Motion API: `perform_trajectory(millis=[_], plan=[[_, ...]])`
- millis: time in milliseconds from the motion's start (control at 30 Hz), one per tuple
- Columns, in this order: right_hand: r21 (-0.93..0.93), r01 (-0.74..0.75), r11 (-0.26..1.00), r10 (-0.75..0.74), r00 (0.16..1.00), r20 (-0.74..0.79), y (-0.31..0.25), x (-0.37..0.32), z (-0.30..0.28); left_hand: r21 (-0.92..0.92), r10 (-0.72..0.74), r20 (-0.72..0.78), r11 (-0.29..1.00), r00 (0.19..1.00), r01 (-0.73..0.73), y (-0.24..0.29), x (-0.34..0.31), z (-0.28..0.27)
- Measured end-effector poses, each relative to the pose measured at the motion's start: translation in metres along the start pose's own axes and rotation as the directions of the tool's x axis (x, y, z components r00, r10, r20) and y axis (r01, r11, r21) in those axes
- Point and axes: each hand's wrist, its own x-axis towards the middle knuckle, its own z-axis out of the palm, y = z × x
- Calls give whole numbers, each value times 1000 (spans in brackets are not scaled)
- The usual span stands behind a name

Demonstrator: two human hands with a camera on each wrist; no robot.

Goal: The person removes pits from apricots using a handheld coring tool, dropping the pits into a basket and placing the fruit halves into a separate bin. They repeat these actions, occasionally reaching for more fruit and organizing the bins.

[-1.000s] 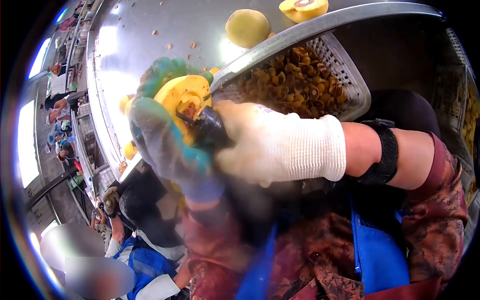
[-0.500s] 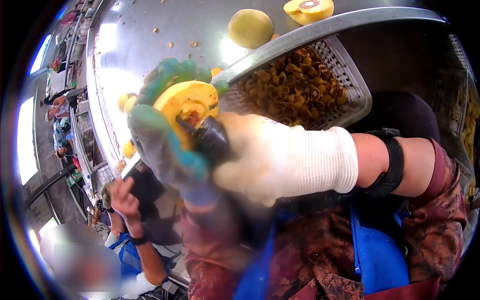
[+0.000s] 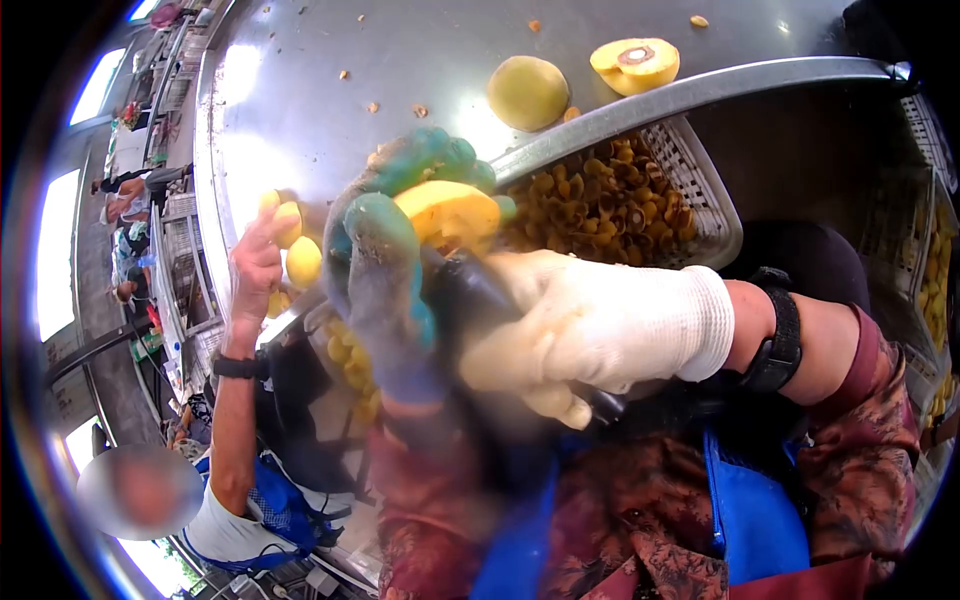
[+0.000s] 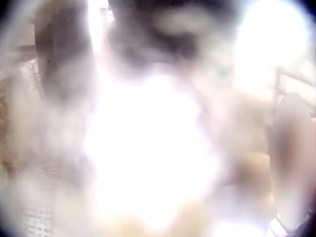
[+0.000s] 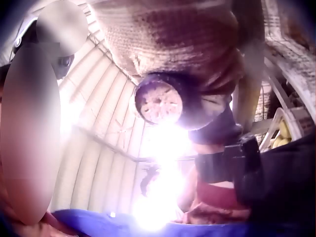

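Observation:
In the head view my left hand (image 3: 385,270), in a grey and green glove, holds a yellow fruit half (image 3: 450,212) with its fingers curled round the rim. Gloved in white, my right hand (image 3: 580,325) grips a black-handled tool (image 3: 470,285) against the fruit's lower side; the tool's tip is hidden. The right wrist view shows the round end of the handle (image 5: 159,102) beneath the glove. Glare and blur fill the left wrist view.
A whole fruit (image 3: 528,93) and a cut half (image 3: 635,65) sit on the metal table (image 3: 440,50). Below its raised edge a white crate (image 3: 700,180) holds many brown-yellow pieces. At left, another person's hand (image 3: 257,270) touches small yellow fruits (image 3: 303,262).
Both my hands, with the fruit and tool, have shifted right and slightly down in the head view. The fruit's cut face has turned away. The other person's arm has reached up to the table.

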Motion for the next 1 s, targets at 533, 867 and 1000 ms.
perform_trajectory(millis=[533, 867, 1000], plan=[[135, -73, 988, 71, 997, 16, -14, -5, 22, 28, 33, -76, 999, 997, -31, 16, 3, 27], [-935, -51, 351, -565, 785, -255, 6, 5, 16, 130, 109, -283, 989, 953, -75, 3, 16, 29], [-973, -86, 214, -665, 716, -209, -3, -2, 7, -220, -65, -292, 975, 954, -1, 10, 21, 10]])
